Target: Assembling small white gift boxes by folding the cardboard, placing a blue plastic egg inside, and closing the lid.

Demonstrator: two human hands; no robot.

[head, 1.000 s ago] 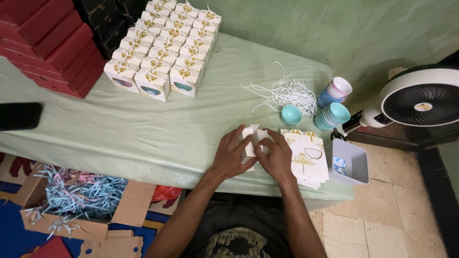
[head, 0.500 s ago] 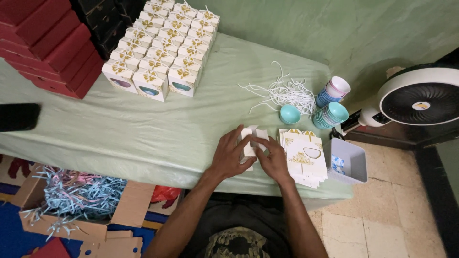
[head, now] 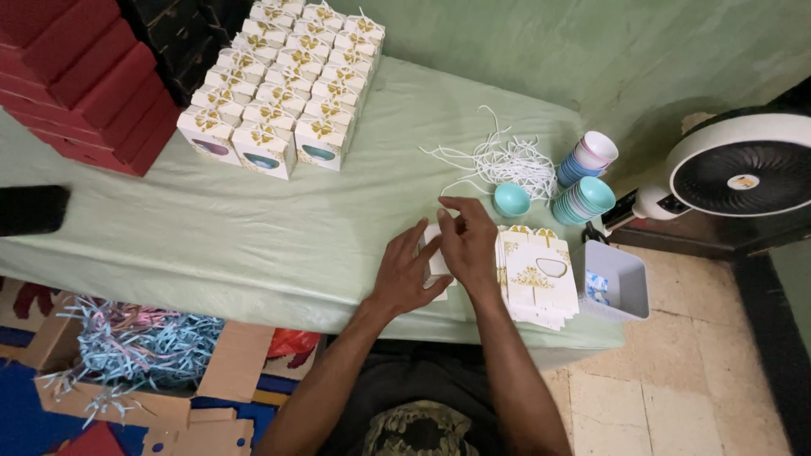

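While a green-clothed tabletop (head: 253, 245) carries rows of assembled white-and-gold favor boxes (head: 283, 84), a stack of flat box blanks (head: 541, 279) and a single teal cup (head: 511, 199), the left hand (head: 405, 274) and right hand (head: 466, 241) meet at its near edge, each grip pinching a small white folded box (head: 435, 262).

Matt card box (head: 437, 262) on smooth green cloth (head: 253, 236).
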